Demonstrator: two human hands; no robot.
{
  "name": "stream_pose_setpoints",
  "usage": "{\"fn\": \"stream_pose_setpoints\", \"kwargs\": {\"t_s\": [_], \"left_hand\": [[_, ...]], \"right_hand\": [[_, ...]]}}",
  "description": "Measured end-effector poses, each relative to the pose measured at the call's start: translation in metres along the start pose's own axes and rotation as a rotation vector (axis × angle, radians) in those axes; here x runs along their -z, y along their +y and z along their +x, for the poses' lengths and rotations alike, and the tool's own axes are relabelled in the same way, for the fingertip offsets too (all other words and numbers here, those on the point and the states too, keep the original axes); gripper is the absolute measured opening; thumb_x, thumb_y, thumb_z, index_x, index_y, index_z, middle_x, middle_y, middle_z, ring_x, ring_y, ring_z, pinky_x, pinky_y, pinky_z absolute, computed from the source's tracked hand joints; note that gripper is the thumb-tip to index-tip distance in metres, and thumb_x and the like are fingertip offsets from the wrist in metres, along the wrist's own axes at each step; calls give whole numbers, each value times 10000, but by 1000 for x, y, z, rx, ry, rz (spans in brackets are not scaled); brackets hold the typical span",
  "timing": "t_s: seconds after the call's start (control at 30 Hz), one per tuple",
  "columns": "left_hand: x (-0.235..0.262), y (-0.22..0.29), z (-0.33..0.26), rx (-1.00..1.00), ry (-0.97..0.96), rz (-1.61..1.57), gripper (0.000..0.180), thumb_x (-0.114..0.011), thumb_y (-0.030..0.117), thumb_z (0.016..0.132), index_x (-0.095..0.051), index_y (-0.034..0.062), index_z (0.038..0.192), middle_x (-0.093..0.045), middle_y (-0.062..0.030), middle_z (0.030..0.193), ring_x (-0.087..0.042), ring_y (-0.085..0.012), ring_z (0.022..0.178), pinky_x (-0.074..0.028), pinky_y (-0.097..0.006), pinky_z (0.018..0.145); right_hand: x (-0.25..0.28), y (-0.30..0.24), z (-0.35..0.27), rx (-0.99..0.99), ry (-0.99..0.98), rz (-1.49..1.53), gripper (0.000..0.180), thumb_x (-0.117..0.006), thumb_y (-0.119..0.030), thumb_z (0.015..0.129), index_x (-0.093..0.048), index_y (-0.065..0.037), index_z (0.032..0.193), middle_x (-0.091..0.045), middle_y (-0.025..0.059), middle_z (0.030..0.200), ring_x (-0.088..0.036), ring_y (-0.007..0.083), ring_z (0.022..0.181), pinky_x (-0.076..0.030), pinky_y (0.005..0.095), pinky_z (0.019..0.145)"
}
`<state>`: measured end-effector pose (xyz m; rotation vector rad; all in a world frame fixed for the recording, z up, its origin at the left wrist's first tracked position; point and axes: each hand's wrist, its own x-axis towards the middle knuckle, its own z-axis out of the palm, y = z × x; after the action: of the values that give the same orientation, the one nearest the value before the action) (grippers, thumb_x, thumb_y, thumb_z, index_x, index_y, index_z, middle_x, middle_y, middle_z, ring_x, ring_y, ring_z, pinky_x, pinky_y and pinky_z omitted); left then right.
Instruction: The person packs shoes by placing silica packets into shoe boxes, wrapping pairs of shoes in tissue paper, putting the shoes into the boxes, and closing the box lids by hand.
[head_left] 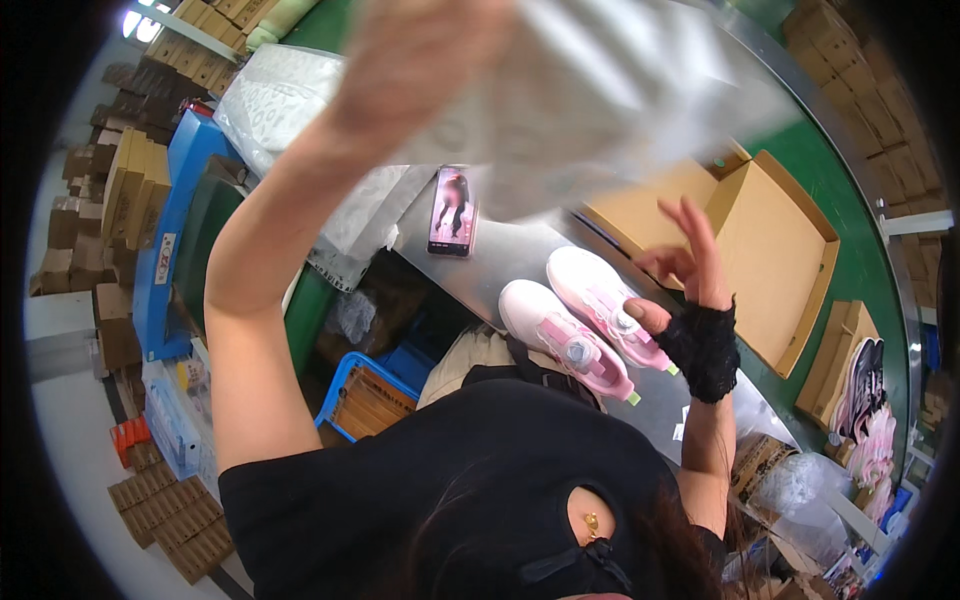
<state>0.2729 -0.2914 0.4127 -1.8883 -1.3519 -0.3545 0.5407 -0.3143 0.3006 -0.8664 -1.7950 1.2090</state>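
Observation:
My left hand [430,60] is raised high at the top of the head view, smeared by motion. A whitish translucent plastic bag [610,100] hangs from it in the air, also blurred, hiding part of the bench behind it. My right hand [690,270], with a black band around the wrist, hovers near a pair of white and pink sneakers [570,335]. Its fingers are spread and hold nothing. The sneakers stand side by side on the metal bench top [470,285], each with a round dial. Beyond the right hand lies an open brown cardboard shoebox [785,260].
A phone [453,212] with a lit screen lies left of the sneakers. More plastic bags [275,100] are heaped at the far left. Below the bench edge is a blue crate [370,400]. At right, dark shoes [868,390] sit by a narrow box [838,360].

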Motion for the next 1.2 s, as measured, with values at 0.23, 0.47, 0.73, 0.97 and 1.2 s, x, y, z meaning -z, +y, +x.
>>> {"fn": "stream_pose_setpoints", "kwargs": {"t_s": [0.23,0.47,0.73,0.97,1.2], "left_hand": [[4,138,105,128,19,-1577,414,-592,345,777,-535,-61,832,-546,-216,791,-562,-217,733,-447,-354,631],[-71,168,52,-57,-366,-874,741,-605,514,690,-392,7,1186,-441,-232,1140,-457,-355,1034,-375,-415,863],[-202,149,-50,129,-703,-420,692,-532,571,702,-442,92,1194,-391,-205,1228,-330,-365,1154,-251,-562,888],[-292,96,-109,974,-563,-579,832,-565,561,712,-314,-14,1258,-382,-221,1243,-373,-338,1159,-310,-501,920],[-287,160,-95,1409,-796,-1995,562,-666,290,735,-439,5,1164,-527,-86,1108,-511,-233,994,-431,-408,795]], "right_hand": [[60,22,14,-30,586,-792,333,-573,-146,788,-500,-3,1079,-585,65,944,-532,141,784,-437,296,696],[192,106,-19,-162,1113,646,213,-561,-219,817,-534,-27,905,-547,41,759,-532,115,706,-462,216,659],[298,212,-186,-83,1445,616,196,-611,-169,788,-512,-39,896,-527,28,697,-493,131,569,-388,227,476],[238,184,-228,-572,1662,459,511,-710,-209,696,-453,-51,1109,-543,86,948,-540,179,848,-429,267,618],[-19,103,-161,176,45,-1022,69,-566,-169,583,-537,-113,554,-515,44,551,-494,178,578,-400,384,662]]}}
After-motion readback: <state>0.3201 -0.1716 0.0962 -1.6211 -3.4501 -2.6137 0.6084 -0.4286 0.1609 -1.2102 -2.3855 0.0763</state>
